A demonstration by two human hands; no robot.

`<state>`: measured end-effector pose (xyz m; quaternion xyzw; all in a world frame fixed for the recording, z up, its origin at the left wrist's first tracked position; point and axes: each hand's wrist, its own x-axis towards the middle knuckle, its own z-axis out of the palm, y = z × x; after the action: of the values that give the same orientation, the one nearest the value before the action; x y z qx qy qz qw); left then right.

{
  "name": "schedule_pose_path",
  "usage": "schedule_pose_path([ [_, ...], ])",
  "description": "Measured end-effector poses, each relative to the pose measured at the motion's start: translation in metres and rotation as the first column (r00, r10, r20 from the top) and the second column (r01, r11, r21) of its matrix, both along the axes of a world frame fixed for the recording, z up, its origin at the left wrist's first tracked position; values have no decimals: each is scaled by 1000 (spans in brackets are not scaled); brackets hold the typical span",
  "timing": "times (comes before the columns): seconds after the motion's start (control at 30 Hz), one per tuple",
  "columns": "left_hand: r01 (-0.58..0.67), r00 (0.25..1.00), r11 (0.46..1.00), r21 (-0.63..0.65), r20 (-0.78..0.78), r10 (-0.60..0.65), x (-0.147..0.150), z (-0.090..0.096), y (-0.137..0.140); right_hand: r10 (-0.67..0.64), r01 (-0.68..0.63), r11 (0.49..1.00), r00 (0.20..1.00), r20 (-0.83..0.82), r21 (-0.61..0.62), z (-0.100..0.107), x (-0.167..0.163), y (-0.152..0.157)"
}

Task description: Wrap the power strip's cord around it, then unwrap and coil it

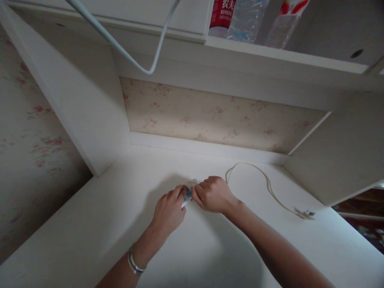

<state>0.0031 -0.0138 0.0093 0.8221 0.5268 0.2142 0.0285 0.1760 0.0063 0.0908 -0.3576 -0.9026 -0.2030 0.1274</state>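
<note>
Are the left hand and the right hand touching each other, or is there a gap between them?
Touching. The head view shows the left hand and right hand meeting fingertip to fingertip around a small white and blue object.

Cord (264,180) on desk (210,248), probably right of hands.

Two bare forearms reach in from the near edge — no sleeves on either. The left hand (168,211) has a thin silver bracelet (134,263) at the wrist, two bands side by side. The right hand (213,195) wears nothing — no ring or watch shows.
</note>
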Motion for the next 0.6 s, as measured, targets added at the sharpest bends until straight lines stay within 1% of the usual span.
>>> schedule_pose_path([
  [0.07,97,995,994,-50,14,-97,-1,3,-2,-10,10,1000,1000,-4,-16,5,-3,9],
  [0.13,209,978,974,-88,39,-206,-3,6,-6,-58,57,997,998,-12,-44,7,-5,22],
  [0.27,407,911,903,-140,139,-389,-6,14,-13,-200,199,974,980,2,-105,8,-7,47],
  [0.33,483,870,860,-165,200,-450,-7,19,-15,-238,238,961,971,18,-144,4,-9,55],
  [0.4,529,839,832,-168,251,-482,-9,23,-18,-242,244,950,970,35,-193,-3,-12,60],
  [0.47,553,816,819,-151,300,-495,-11,27,-20,-241,243,939,970,40,-243,-14,-14,63],
  [0.6,578,775,809,-107,382,-503,-14,34,-24,-285,254,901,958,-39,-352,-46,-9,68],
])
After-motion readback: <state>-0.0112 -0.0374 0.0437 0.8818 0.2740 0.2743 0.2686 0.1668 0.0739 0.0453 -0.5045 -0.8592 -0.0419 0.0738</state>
